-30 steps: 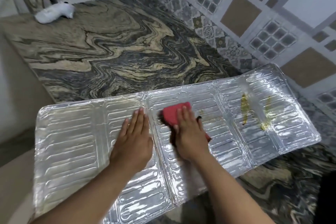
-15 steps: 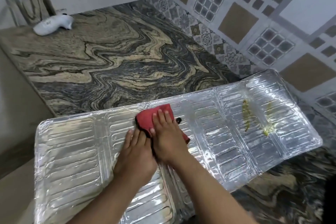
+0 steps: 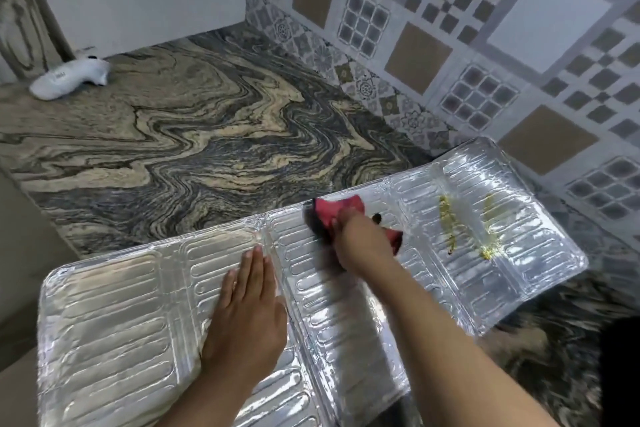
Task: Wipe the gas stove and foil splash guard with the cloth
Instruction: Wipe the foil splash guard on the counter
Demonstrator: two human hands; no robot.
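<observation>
While the left hand lies flat, fingers straight and together, pressing down on the foil splash guard just left of its middle fold, the right hand has swept the red cloth out to the guard's far edge, a little right of that fold. Half a second ago the cloth sat close to the left hand's fingertips; now the two hands are apart again, so the stroke is running back and forth across the middle panel. The right hand is blurred by motion, and I cannot tell whether its fingers curl round the cloth or only press it flat, though it plainly bears on it. The guard lies opened out on the marbled bench, its right end near the tiled wall. Two yellowish greasy streaks remain on the guard's right panel, well right of the cloth and untouched, so by my judgement that panel is the part left to do, and the stove, which is not in view, has yet to be wiped. A white object rests on the bench far behind the guard's left end.
</observation>
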